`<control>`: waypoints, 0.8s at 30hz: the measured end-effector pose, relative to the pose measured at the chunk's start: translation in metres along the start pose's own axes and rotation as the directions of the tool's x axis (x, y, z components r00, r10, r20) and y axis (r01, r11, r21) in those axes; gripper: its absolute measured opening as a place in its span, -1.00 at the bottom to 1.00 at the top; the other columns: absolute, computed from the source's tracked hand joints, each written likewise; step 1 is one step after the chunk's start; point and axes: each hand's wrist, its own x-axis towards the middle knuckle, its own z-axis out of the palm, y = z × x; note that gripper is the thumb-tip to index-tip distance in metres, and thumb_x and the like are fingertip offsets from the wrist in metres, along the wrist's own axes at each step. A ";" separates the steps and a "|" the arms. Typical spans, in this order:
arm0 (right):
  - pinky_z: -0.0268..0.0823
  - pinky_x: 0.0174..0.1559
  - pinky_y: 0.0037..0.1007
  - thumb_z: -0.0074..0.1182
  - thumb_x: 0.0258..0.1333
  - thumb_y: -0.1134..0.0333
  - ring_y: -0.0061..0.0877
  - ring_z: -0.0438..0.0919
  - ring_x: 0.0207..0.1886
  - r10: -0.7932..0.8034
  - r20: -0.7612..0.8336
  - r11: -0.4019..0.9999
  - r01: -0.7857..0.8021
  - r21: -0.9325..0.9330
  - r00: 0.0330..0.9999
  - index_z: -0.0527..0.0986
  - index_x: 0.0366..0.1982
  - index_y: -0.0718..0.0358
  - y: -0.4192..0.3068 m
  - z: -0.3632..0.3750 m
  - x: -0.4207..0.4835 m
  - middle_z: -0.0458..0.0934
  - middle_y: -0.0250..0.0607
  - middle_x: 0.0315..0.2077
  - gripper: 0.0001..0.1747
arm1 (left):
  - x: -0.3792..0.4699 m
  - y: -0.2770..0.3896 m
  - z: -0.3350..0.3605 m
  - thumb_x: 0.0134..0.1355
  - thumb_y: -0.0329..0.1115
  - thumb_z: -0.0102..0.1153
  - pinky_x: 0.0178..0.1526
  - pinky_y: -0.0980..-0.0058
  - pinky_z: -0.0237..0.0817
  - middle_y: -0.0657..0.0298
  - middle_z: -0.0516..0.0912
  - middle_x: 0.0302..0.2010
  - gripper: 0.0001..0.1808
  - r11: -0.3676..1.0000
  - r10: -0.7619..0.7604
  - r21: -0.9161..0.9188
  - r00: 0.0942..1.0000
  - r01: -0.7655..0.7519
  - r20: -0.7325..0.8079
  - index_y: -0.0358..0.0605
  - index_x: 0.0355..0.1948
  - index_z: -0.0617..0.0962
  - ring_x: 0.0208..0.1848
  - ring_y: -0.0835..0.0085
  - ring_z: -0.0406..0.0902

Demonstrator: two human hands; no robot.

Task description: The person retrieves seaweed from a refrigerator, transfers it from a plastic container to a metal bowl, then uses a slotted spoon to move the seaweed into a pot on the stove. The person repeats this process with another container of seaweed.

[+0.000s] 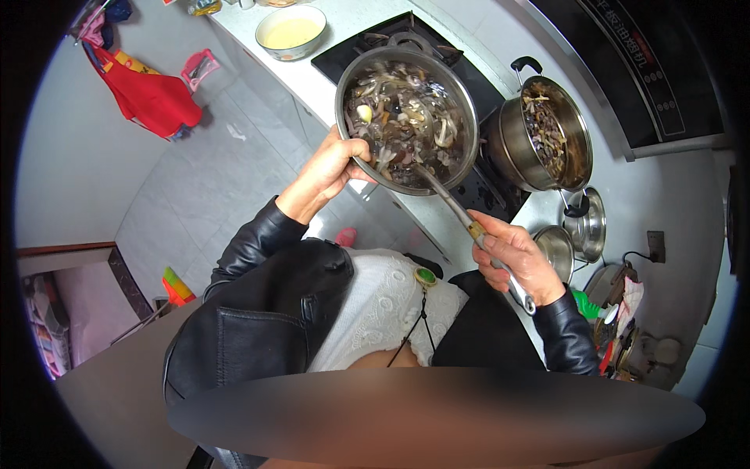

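Note:
My left hand (pixel 337 164) grips the near rim of a round steel pot (pixel 473 111), thumb over the edge. In it is a brothy mix of sliced mushrooms (pixel 404 111) and other pieces, with one pale yellow-white piece among them. My right hand (pixel 512 255) is closed around the handle of a metal ladle (pixel 445 196); its lower end is hidden in the mix. The pot is over the black gas hob (pixel 351 53); whether it rests there I cannot tell. To its right is a steel steamer pot (pixel 512 143) with dark handles, also holding chopped mushroom-like food.
A patterned bowl (pixel 291 33) of pale yellow liquid sits on the white counter (pixel 249 26). Two steel bowls (pixel 554 252) stand right of the hob, near a green bottle (pixel 586 306). A range hood (pixel 650 76) overhangs the right side. A red cloth item (pixel 152 97) hangs at left.

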 end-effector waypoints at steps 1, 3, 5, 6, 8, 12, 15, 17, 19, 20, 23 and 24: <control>0.12 -0.67 -0.71 -0.18 0.27 0.39 -0.80 0.18 -0.70 -0.012 0.003 0.999 0.012 0.035 1.000 0.17 0.26 0.14 0.003 0.002 0.001 0.28 -0.36 -0.50 -0.49 | 0.000 0.000 0.001 -0.10 -0.59 -0.04 -0.44 0.34 0.56 0.14 0.53 -0.45 -0.70 1.000 0.000 0.002 1.000 0.000 0.000 -0.42 -0.25 0.45 -0.59 0.39 0.52; 0.10 -0.68 -0.72 -0.17 0.26 0.38 -0.80 0.17 -0.71 -0.053 0.004 0.995 0.052 0.089 0.999 0.17 0.25 0.14 0.007 0.003 0.003 0.28 -0.35 -0.49 -0.49 | 0.001 -0.002 0.003 -0.10 -0.60 -0.05 -0.43 0.36 0.56 0.13 0.54 -0.42 -0.66 1.000 0.016 -0.001 0.999 -0.016 0.033 -0.42 -0.21 0.44 -0.59 0.39 0.52; 0.09 -0.69 -0.72 -0.17 0.26 0.38 -0.80 0.18 -0.71 -0.072 -0.024 0.986 0.075 0.150 0.997 0.17 0.25 0.14 0.011 0.005 0.002 0.27 -0.35 -0.49 -0.49 | 0.003 -0.003 0.003 -0.11 -0.60 -0.05 -0.41 0.34 0.56 0.11 0.55 -0.40 -0.65 1.000 -0.005 -0.019 0.999 0.006 0.034 -0.43 -0.20 0.44 -0.57 0.37 0.54; 0.09 -0.69 -0.72 -0.18 0.26 0.38 -0.80 0.18 -0.71 -0.089 -0.020 0.984 0.091 0.153 0.996 0.17 0.25 0.14 0.013 0.007 0.001 0.28 -0.34 -0.49 -0.49 | 0.004 -0.003 0.004 -0.11 -0.60 -0.05 -0.40 0.33 0.57 0.10 0.55 -0.39 -0.64 1.000 -0.009 -0.029 0.998 0.011 0.056 -0.44 -0.19 0.44 -0.56 0.37 0.55; 0.09 -0.69 -0.71 -0.18 0.26 0.38 -0.80 0.19 -0.71 -0.094 -0.048 0.977 0.102 0.189 0.994 0.17 0.25 0.15 0.015 0.010 -0.003 0.28 -0.33 -0.48 -0.49 | 0.005 -0.005 0.006 -0.11 -0.59 -0.05 -0.37 0.30 0.58 0.05 0.57 -0.36 -0.64 0.999 -0.020 -0.042 0.998 0.023 0.059 -0.47 -0.19 0.44 -0.52 0.33 0.58; 0.09 -0.70 -0.71 -0.20 0.27 0.38 -0.80 0.18 -0.71 -0.119 -0.068 0.980 0.128 0.152 0.991 0.15 0.26 0.15 0.011 0.015 -0.016 0.28 -0.32 -0.47 -0.48 | 0.009 -0.004 0.010 -0.09 -0.57 -0.06 -0.31 0.25 0.59 -0.05 0.58 -0.31 -0.63 0.992 -0.061 -0.099 0.985 0.077 0.159 -0.54 -0.20 0.43 -0.45 0.23 0.62; 0.10 -0.69 -0.69 -0.23 0.27 0.39 -0.78 0.18 -0.70 -0.128 -0.078 0.974 0.140 0.176 0.989 0.14 0.27 0.15 0.006 0.018 -0.029 0.27 -0.31 -0.48 -0.48 | 0.016 -0.002 0.013 -0.08 -0.55 -0.07 -0.31 0.23 0.59 -0.09 0.58 -0.29 -0.63 0.985 -0.118 -0.108 0.985 0.132 0.124 -0.58 -0.20 0.42 -0.42 0.18 0.63; 0.12 -0.65 -0.67 -0.25 0.28 0.42 -0.75 0.20 -0.67 -0.135 -0.079 0.958 0.150 0.245 0.988 0.12 0.27 0.15 0.003 0.019 -0.037 0.29 -0.30 -0.47 -0.48 | 0.021 -0.003 0.017 -0.08 -0.55 -0.07 -0.31 0.23 0.59 -0.10 0.58 -0.28 -0.62 0.984 -0.106 -0.126 0.983 0.125 0.148 -0.58 -0.19 0.42 -0.40 0.16 0.63; 0.10 -0.69 -0.69 -0.24 0.28 0.39 -0.78 0.17 -0.70 -0.163 -0.115 0.958 0.185 0.217 0.980 0.13 0.27 0.13 0.002 0.020 -0.044 0.26 -0.29 -0.46 -0.48 | 0.026 -0.003 0.024 -0.08 -0.55 -0.07 -0.31 0.23 0.59 -0.10 0.57 -0.26 -0.61 0.982 -0.097 -0.142 0.979 0.123 0.177 -0.59 -0.18 0.41 -0.38 0.13 0.63; 0.09 -0.71 -0.70 -0.23 0.28 0.37 -0.79 0.16 -0.71 -0.170 -0.140 0.957 0.197 0.214 0.976 0.14 0.27 0.12 0.002 0.021 -0.047 0.25 -0.28 -0.46 -0.48 | 0.028 -0.002 0.026 -0.08 -0.55 -0.07 -0.31 0.23 0.59 -0.11 0.57 -0.24 -0.61 0.981 -0.095 -0.146 0.976 0.125 0.195 -0.59 -0.17 0.40 -0.37 0.13 0.63; 0.09 -0.71 -0.70 -0.23 0.27 0.37 -0.79 0.16 -0.71 -0.233 -0.142 0.946 0.258 0.196 0.962 0.13 0.28 0.10 0.002 0.021 -0.055 0.24 -0.29 -0.45 -0.47 | 0.032 0.001 0.035 -0.08 -0.56 -0.07 -0.25 0.19 0.57 -0.11 0.55 -0.21 -0.59 0.976 -0.102 -0.162 0.966 0.143 0.238 -0.59 -0.15 0.38 -0.34 0.08 0.62; 0.09 -0.71 -0.70 -0.22 0.28 0.36 -0.80 0.16 -0.71 -0.244 -0.144 0.945 0.268 0.189 0.959 0.13 0.28 0.10 0.002 0.021 -0.058 0.24 -0.29 -0.45 -0.47 | 0.033 0.002 0.037 -0.08 -0.56 -0.07 -0.23 0.17 0.57 -0.11 0.55 -0.21 -0.60 0.975 -0.103 -0.168 0.963 0.148 0.251 -0.59 -0.16 0.38 -0.32 0.07 0.62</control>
